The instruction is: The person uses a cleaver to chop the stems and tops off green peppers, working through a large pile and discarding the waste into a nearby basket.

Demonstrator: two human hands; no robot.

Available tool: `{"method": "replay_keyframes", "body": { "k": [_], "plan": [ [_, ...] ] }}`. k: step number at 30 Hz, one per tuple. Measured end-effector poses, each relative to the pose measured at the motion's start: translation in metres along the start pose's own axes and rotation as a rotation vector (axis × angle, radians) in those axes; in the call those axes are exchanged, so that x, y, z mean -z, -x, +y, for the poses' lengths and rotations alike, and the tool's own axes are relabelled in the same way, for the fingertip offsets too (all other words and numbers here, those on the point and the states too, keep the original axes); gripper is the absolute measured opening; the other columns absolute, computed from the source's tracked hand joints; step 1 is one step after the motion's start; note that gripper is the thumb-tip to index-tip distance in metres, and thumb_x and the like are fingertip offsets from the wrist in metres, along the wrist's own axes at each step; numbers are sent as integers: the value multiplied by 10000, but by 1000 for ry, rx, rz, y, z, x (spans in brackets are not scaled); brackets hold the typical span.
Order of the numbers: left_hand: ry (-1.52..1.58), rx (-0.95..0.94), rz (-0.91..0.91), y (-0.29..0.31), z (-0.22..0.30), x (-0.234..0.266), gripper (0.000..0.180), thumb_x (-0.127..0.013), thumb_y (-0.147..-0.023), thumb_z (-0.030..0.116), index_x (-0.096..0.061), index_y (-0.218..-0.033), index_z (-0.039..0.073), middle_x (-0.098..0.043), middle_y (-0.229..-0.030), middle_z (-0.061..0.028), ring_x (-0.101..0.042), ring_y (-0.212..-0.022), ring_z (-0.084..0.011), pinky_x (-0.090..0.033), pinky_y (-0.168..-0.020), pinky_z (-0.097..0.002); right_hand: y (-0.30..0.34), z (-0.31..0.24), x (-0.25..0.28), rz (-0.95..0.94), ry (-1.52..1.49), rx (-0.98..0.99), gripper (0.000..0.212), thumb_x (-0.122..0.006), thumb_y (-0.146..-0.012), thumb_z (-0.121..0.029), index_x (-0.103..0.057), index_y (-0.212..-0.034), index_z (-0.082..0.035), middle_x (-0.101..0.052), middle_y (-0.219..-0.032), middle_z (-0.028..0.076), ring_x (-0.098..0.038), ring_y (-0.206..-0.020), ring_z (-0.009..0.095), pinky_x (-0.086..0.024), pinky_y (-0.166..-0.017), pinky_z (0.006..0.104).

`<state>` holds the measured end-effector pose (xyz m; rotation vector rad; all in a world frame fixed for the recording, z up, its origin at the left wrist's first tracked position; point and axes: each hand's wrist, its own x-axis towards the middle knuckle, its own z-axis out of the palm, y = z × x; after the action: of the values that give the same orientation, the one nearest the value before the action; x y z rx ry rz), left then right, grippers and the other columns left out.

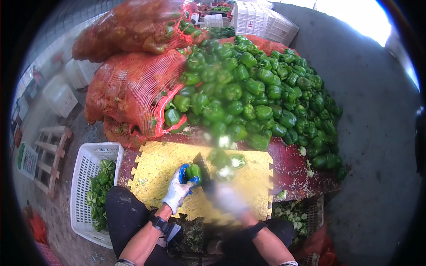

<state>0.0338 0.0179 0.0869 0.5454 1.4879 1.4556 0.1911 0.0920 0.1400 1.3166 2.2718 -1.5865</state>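
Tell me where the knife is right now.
In the head view, the knife is near the picture's centre, over the yellow mat, its dark blade just right of the green pepper in the left hand.

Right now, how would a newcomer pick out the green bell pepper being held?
Find the yellow mat with notched edges. Near its middle, the left hand in a white and blue glove holds the green bell pepper. Blue fingertips around it distinguish it from the heaped green peppers.
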Motion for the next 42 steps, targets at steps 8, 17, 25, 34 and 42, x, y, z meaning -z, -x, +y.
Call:
{"method": "replay_keyframes", "body": {
  "k": [8, 17, 25, 34, 42],
  "plan": [
    [-269, -318, 96, -10, -36, -1, 699, -707, -716, -52, -386, -1303, 150, -532, -1144, -34, -588, -859, -139, -520, -552, -246, -55, 82, -74, 365, 277, 558, 128, -528, -879, -146, -514, -945, -38, -547, -781, 117, -546, -643, 263, -448, -565, 384],
    [336, 0, 37, 0, -17, 29, 453, -563, -822, -2, -467, -1243, 133, -580, -1038, -123, -643, -843, -264, -590, -642, -426, -29, 118, 59, 681, 994, 410, 77, -555, -712, -100, -583, -778, -72, -567, -835, 109, -559, -765, 210, -466, -645, 369],
    [659, -35, -118, 3, -23, 54, 533, -560, -783, -41, -448, -1268, 147, -545, -1159, -125, -592, -1011, -327, -553, -784, -519, -15, 113, 73, 945, 807, -127, 338, -575, -820, -255, -603, -1092, -57, -630, -1042, 133, -636, -888, 301, -498, -761, 374],
    [212, -310, -234, 18, -1, 22, 819, -668, -634, -141, -376, -1363, 93, -492, -1266, -67, -541, -1092, -184, -492, -908, -326, -12, 16, 8, 185, -560, 603, 296, -550, -872, -45, -545, -1165, -4, -635, -1001, 51, -625, -706, 106, -501, -595, 215],
    [-2, -427, -314, 12, -6, 15, 768, -637, -665, -149, -389, -1359, 70, -438, -1340, -49, -470, -1188, -170, -414, -998, -320, -11, 9, 1, 23, -482, 341, 451, -619, -844, -99, -465, -1257, 0, -630, -976, 67, -607, -749, 93, -500, -611, 229]
  ]
}}
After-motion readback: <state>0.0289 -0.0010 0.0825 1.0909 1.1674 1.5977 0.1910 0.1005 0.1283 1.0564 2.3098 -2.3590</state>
